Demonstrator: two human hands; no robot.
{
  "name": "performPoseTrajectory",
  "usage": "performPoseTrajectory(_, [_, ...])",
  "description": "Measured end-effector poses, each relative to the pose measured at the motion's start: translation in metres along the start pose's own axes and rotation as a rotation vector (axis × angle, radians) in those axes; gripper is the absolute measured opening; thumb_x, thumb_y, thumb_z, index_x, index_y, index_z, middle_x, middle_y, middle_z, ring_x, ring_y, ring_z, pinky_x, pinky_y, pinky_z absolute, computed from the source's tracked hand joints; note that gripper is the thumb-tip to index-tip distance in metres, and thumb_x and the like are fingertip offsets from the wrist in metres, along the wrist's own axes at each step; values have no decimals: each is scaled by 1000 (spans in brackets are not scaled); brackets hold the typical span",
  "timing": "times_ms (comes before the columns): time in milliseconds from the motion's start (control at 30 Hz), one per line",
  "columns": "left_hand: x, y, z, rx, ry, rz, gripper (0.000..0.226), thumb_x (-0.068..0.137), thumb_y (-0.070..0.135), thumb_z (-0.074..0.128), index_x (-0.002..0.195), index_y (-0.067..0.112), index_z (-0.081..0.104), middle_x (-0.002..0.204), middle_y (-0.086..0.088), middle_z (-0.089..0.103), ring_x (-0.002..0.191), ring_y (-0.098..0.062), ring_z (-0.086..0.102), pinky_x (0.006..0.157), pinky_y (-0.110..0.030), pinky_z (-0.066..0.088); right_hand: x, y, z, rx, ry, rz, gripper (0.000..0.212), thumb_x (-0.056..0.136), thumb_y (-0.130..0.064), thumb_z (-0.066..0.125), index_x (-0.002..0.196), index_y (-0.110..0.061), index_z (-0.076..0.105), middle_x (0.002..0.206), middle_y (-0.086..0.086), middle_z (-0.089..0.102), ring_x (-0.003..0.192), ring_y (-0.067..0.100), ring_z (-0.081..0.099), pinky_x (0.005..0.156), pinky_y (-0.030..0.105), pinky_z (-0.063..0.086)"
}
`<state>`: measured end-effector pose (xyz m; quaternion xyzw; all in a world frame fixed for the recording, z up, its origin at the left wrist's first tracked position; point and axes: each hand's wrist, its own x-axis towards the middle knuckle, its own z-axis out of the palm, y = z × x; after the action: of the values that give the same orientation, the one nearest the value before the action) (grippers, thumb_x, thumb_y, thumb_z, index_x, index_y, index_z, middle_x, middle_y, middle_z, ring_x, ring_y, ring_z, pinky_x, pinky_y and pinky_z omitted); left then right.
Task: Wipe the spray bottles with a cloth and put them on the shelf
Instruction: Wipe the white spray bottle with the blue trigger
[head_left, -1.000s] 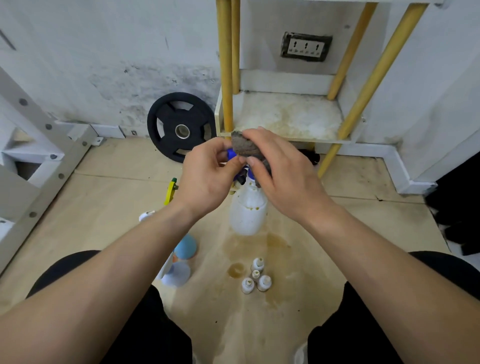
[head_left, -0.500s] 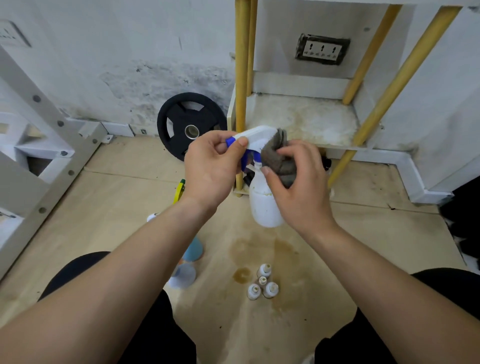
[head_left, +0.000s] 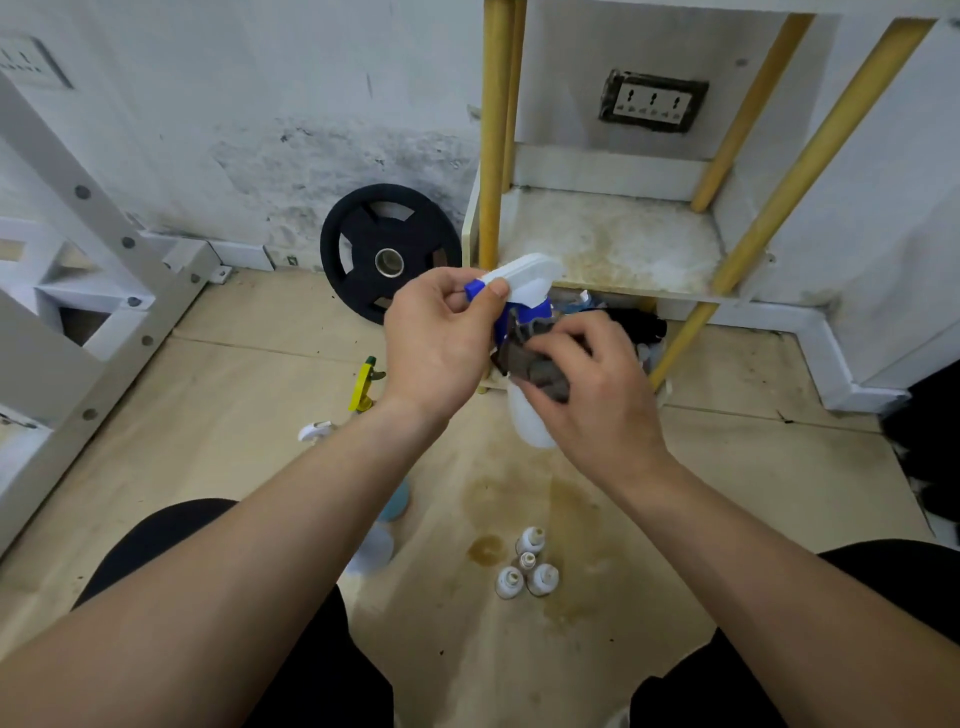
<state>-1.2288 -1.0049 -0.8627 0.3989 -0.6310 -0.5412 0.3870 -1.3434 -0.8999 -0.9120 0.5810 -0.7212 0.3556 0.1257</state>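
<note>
Since the frame half a second back, the right hand and the cloth have dropped from beside the sprayer head to the neck. The white head is now uncovered.

Spray bottle: held in the air at frame centre, in front of the front edge of the shelf and clear of the floor.
- Long axis close to upright in the frame, base toward the lower edge.
- The sprayer head lies crosswise, with its blue nozzle tip pointing to frame left.

Left hand: I read thumb and forefinger pinching the blue nozzle tip, the other fingers curled under.

Right hand: fingers curled round the cloth, pressing it against the neck and shoulder of the bottle. I cannot see the thumb.

Materials:
- Bottle: smooth white plastic body, rounded; white angular head with blue trigger and collar.
- Cloth: grey-brown, coarse-looking, bunched.
- Shelf: white board, stained yellowish and mottled, carried on round yellow posts.
- Floor: pale beige sheets with seams and a brown ring stain.

Elsewhere:
- A black weight plate with a metal bore leans on the wall, left of the shelf.
- Four small white bottles stand clustered in the lower centre.
- A yellow-green sprayer shows beside the left wrist.
- A wall socket is at upper right.
</note>
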Motion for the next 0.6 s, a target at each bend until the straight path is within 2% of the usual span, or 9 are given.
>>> performPoseTrajectory(167, [0,3,5,-37,-6,2,13,94,23,69,102,13,72,75,-5,76,82,-26,76,82,-51,61,8,0,-3,92,93,158,30,82,-27,81,103,-10,67,104,6,55,94,25,59,76,34,52])
performPoseTrajectory(333, [3,5,4,-40,8,-4,12,96,19,68,103,11,72,67,2,71,79,-25,75,83,-51,61,5,5,1,122,18,235,26,87,-24,75,108,-11,67,108,1,53,96,16,55,81,25,44])
performPoseTrajectory(400, [7,6,-1,-43,26,-10,14,96,19,67,105,9,72,65,4,69,75,-21,74,81,-49,62,6,16,1,133,-24,374,25,91,-26,70,111,-12,69,109,-1,52,95,11,52,82,19,38])
performPoseTrajectory(500, [10,4,-6,-36,53,-17,16,97,19,67,108,9,71,72,0,72,72,-14,72,79,-45,63,12,33,-2,149,-19,566,23,95,-29,66,110,-13,70,107,4,58,98,19,58,82,21,37])
performPoseTrajectory(567, [11,2,-8,-35,57,-33,17,98,19,66,110,9,71,74,-1,73,71,-12,71,77,-42,64,16,31,-5,185,62,537,21,95,-30,66,107,-13,66,105,3,58,96,17,57,81,22,41])
performPoseTrajectory(600, [11,1,-8,-37,51,-43,18,98,20,66,111,9,71,76,-1,74,73,-12,72,77,-42,64,17,24,-7,205,88,474,21,94,-30,67,106,-13,64,106,1,57,95,13,54,81,18,41])
